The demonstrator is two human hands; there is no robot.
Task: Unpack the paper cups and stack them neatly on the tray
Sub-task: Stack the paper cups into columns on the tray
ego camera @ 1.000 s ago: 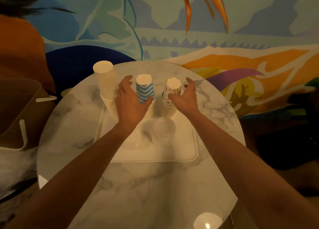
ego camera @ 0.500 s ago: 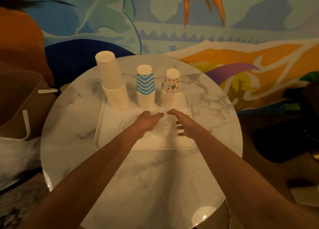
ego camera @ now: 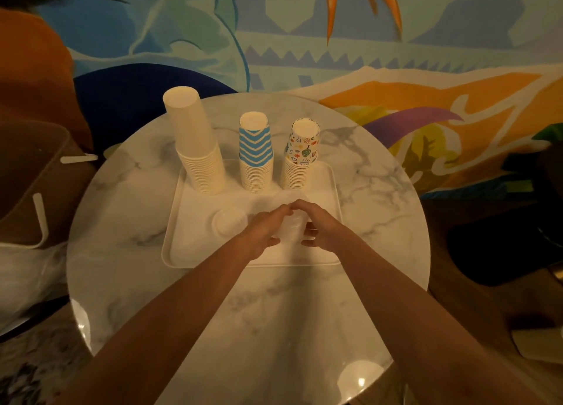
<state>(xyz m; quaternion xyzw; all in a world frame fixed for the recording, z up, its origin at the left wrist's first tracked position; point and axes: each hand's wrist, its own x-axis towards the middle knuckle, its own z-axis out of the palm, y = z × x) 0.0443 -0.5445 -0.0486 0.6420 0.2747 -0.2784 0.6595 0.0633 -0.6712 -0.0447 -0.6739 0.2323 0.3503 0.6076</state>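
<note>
Three upside-down cup stacks stand along the far edge of the white tray [ego camera: 195, 252]: a tall plain white stack [ego camera: 195, 148], a blue zigzag stack [ego camera: 255, 154] and a stack with colourful drawings [ego camera: 300, 157]. Nearer me on the tray, my left hand [ego camera: 264, 229] and my right hand [ego camera: 316, 224] hold a stack of clear plastic cups [ego camera: 292, 229] from both sides, fingertips meeting over its top. A second clear stack [ego camera: 229, 221] stands just left of my hands.
The tray lies on a round marble table [ego camera: 380, 191] against a painted wall. A brown paper bag [ego camera: 27, 185] with white handles stands off the table's left edge, with clear plastic wrap [ego camera: 21, 270] below it.
My hands left the blue and patterned stacks, drew back toward me, then closed round the right clear cup stack. The camera view shifted slightly.
</note>
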